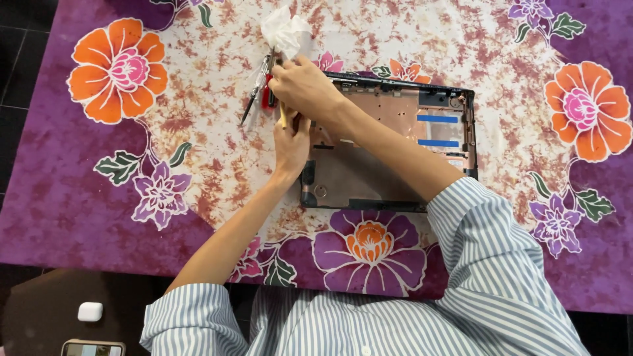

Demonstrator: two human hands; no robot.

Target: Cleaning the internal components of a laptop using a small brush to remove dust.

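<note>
A flat laptop bottom cover [395,165], inner copper-coloured side up with two blue strips, lies on the flowered cloth. My right hand [304,86] reaches across to its left corner, fingers curled over small tools there. My left hand [290,142] sits just below it at the cover's left edge, gripping a thin tan stick. A red-handled tool [266,97] and a slim screwdriver [254,92] lie under and beside my right hand. What my right hand grips is hidden by its own fingers.
A crumpled white tissue [285,31] lies above my hands. The table wears a purple cloth [79,198] with orange flowers. Below the table edge sit a white earbud case [90,311] and a phone [92,347].
</note>
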